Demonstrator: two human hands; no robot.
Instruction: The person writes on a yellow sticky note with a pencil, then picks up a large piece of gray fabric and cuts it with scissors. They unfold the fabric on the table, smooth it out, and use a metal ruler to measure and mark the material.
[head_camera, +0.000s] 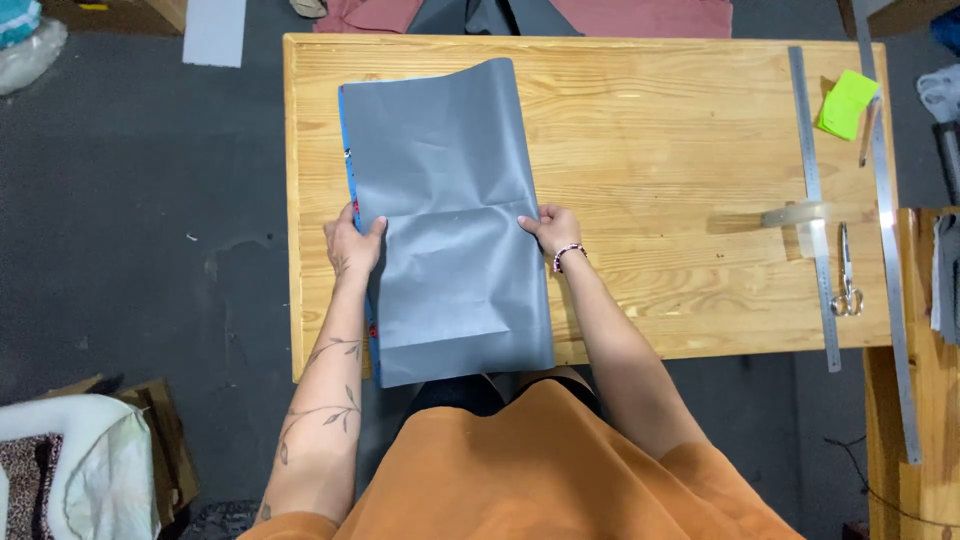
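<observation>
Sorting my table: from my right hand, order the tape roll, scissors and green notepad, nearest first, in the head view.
From the right hand:
1. Tape roll, to its right on the long ruler.
2. Scissors, further right, slightly lower.
3. Green notepad, far right corner.

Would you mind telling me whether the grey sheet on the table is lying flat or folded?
Flat but creased: the grey sheet shows a fold line across its middle, and its far end curls up.
</observation>
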